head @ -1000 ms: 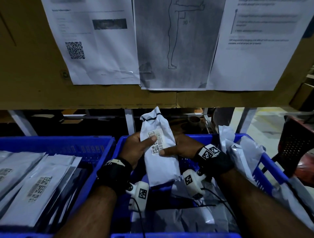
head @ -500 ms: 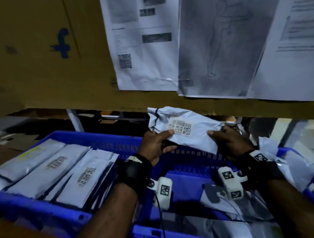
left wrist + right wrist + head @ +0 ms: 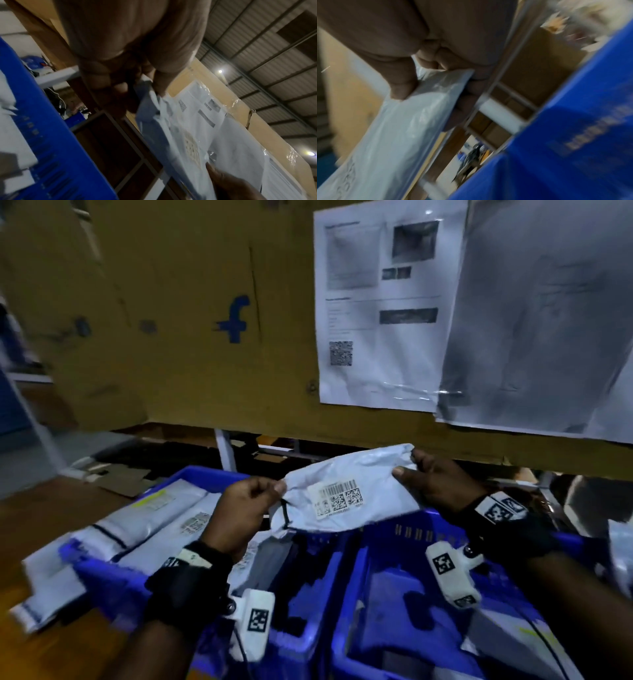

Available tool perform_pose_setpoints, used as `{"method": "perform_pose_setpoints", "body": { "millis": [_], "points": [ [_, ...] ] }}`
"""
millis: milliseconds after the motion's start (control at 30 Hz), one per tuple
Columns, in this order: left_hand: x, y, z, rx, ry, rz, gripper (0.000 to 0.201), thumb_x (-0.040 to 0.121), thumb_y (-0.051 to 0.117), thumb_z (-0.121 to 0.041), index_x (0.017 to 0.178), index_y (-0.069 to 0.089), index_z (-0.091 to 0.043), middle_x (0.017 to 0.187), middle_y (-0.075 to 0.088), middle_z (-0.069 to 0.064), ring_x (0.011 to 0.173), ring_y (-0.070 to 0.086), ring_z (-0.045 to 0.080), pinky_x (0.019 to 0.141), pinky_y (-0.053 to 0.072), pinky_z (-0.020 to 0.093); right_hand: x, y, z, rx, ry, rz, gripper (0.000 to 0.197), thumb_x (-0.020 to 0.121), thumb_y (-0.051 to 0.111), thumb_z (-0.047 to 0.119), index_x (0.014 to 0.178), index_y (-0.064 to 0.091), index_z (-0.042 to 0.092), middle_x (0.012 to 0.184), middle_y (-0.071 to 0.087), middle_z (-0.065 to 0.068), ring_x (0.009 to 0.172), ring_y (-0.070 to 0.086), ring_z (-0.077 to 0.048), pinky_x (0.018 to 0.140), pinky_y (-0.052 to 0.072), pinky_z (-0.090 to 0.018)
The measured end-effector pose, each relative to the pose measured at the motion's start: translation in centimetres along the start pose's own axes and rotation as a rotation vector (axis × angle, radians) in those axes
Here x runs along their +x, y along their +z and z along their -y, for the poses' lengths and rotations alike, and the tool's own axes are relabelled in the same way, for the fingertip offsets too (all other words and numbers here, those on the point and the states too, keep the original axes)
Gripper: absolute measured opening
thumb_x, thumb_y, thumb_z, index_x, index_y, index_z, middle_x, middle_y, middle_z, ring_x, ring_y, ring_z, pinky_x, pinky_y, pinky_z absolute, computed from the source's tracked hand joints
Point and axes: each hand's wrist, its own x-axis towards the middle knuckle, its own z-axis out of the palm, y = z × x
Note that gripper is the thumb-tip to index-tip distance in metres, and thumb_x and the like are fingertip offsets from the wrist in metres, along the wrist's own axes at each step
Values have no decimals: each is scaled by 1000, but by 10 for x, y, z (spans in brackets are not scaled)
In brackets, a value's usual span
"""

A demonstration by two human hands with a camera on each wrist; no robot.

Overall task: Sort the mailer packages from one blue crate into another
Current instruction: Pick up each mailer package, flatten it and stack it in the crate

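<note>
A white mailer package (image 3: 346, 487) with a barcode label hangs level in the air above the gap between two blue crates. My left hand (image 3: 250, 505) pinches its left end, thumb on top. My right hand (image 3: 435, 477) grips its right end, thumb on the front face. The left blue crate (image 3: 113, 577) holds several white mailers (image 3: 147, 525) lying side by side. The right blue crate (image 3: 387, 546) holds a few crumpled mailers low down. In the left wrist view the mailer (image 3: 171, 135) runs from my left hand's fingers (image 3: 120, 86) downward. In the right wrist view my right hand's thumb (image 3: 400, 86) presses on the mailer (image 3: 399, 135).
A cardboard wall (image 3: 171, 313) with taped paper sheets (image 3: 387, 313) stands right behind the crates, its lower edge just above the mailer. A wooden tabletop (image 3: 41, 518) shows at the left. Metal shelf legs (image 3: 224, 450) stand behind the crates.
The mailer has turned from upright to level and travelled left, from over the right crate toward the left one. Both hands moved with it; my view swung left.
</note>
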Motion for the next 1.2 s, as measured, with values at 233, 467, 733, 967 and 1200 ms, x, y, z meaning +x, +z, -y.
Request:
{"method": "perform_pose_setpoints", "body": {
  "millis": [233,467,733,967,1200],
  "points": [
    [-3,-91,6,335,226,-401,26,94,64,-25,72,56,-15,55,55,-7,53,49,10,60,42,37,73,92,23,-371,-21,150,39,84,64,54,107,66,22,107,73,0,99,69,-20,94,53,-47],
    [-17,-155,9,403,-68,-28,25,88,70,-10,94,45,-16,70,55,12,43,55,27,40,44,32,136,152,13,-414,4,158,20,89,69,31,77,61,18,70,57,2,65,52,-12,65,44,-28],
    [-2,-173,3,1121,-99,346,27,85,70,-42,104,55,-29,89,64,-11,78,58,12,66,42,25,174,175,-60,-706,175,285,11,92,66,27,82,65,24,83,64,2,74,59,-4,77,51,-21],
    [32,-159,10,1226,-23,444,43,85,65,-50,121,59,-26,113,67,-5,104,60,16,84,47,27,178,198,-96,-847,160,298,13,95,62,21,83,59,23,72,49,19,67,45,4,65,37,-15],
    [47,-139,26,1272,-62,635,55,85,67,-50,133,52,-27,133,57,1,117,54,22,91,44,28,182,219,-111,-796,222,270,14,93,65,22,81,61,17,69,54,8,62,53,3,63,39,-13]
  ]
}}
